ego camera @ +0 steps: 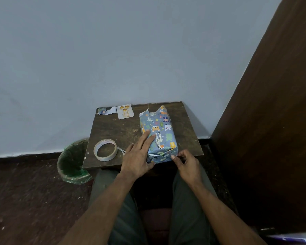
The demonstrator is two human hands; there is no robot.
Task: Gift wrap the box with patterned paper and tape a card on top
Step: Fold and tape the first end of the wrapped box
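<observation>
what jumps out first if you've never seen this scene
The blue animal-patterned wrapped box on the small dark wooden table, with the left hand flat on it and the right hand pinching its near end. Left of them lies a white roll of tape, and a white card with gold balloons at the far edge.

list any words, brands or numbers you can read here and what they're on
"WONDER": printed repeatedly around the inner core of the tape roll; the letters are small, so this reading is tentative.
Card: gold lettering under the balloons, too small and blurred to read.
Wrapped box: animal and leaf pictures only, no legible text.
Paper scraps: no readable text.
</observation>
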